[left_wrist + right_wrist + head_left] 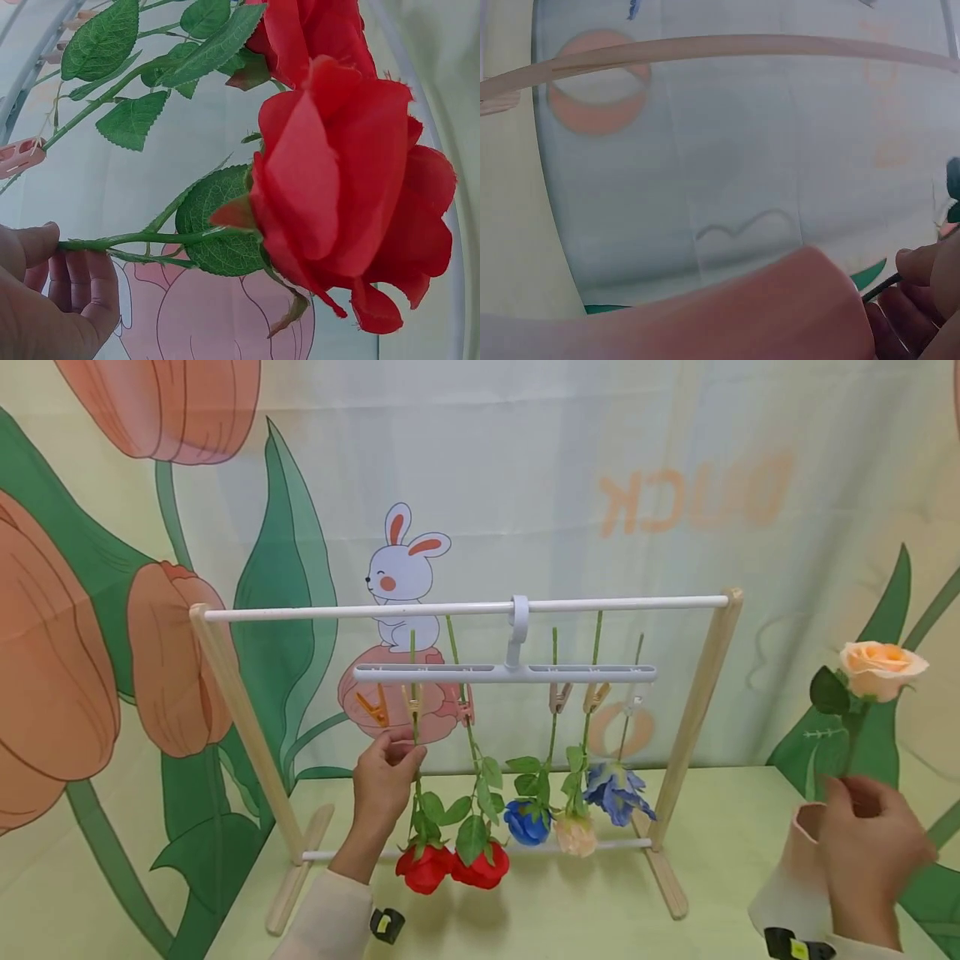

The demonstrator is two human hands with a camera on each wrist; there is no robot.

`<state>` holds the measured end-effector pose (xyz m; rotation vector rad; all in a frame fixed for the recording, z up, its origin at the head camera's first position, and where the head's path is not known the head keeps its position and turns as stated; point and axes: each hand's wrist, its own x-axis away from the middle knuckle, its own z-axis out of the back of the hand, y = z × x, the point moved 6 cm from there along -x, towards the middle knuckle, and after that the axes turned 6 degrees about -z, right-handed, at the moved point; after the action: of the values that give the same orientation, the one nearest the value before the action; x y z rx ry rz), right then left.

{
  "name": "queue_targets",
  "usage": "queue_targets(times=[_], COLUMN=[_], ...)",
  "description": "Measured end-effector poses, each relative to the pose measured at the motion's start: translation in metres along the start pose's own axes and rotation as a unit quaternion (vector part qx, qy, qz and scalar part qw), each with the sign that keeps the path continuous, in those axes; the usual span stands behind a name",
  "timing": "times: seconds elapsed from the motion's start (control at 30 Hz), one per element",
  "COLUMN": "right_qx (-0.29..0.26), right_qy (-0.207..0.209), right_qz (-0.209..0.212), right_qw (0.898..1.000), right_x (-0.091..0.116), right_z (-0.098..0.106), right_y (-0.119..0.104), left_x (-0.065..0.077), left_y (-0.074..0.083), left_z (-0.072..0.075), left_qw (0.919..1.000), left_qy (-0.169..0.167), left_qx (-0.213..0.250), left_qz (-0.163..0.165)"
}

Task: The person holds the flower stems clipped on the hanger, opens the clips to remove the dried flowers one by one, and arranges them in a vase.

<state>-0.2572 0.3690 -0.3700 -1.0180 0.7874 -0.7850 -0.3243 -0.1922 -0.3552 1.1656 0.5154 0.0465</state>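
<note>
My left hand [388, 777] pinches the green stem of a red rose [424, 867], just under the cream clip [412, 702] that the stem passes through. The bloom hangs head down, large in the left wrist view. Beside it hangs a second red rose [482, 865] from a pink clip [466, 706]. At the far right my right hand [873, 847] pinches the stem of a peach rose [883, 670], bloom upward. That hand is right at the mouth of a pink-and-white vase [787, 877], and in the right wrist view the dark stem [881, 287] meets the vase's rim.
A grey hanger [442, 673] hooks over the white bar of a wooden rack [697, 718]. Its orange clip [372, 706] holds nothing. On its right half hang a blue rose [528, 822], a pale rose [576, 836] and a blue-violet flower [619, 792]. A printed curtain stands behind.
</note>
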Motion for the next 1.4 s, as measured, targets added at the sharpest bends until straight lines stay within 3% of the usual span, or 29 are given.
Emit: queue_targets(times=[0.13,0.3,0.57,0.8,1.1,1.4], right_qx=[-0.010,-0.015,-0.035,-0.013,-0.048,-0.062], right_qy=[0.047,0.066,0.022,-0.030,-0.075,-0.117], right_qz=[-0.011,-0.009,0.039,0.091,0.155,0.185], right_qw=[0.999,0.998,0.998,0.995,0.984,0.974], right_x=[0.003,0.014,0.042,0.082,0.125,0.154], right_z=[0.012,0.016,-0.004,-0.035,-0.067,-0.092], right_y=[0.007,0.005,-0.014,-0.036,-0.065,-0.079], left_x=[0.000,0.000,0.003,0.002,0.004,0.005], left_y=[0.001,0.002,0.004,0.003,0.007,0.007], left_z=[0.000,0.002,0.003,-0.002,0.000,0.002], left_qw=[1.0000,1.0000,0.9999,0.9997,0.9998,0.9998], left_qy=[-0.002,-0.003,-0.002,-0.004,0.002,0.003], left_qx=[0.001,0.003,0.010,0.023,0.021,0.018], left_qz=[-0.003,0.001,0.007,0.005,-0.004,0.003])
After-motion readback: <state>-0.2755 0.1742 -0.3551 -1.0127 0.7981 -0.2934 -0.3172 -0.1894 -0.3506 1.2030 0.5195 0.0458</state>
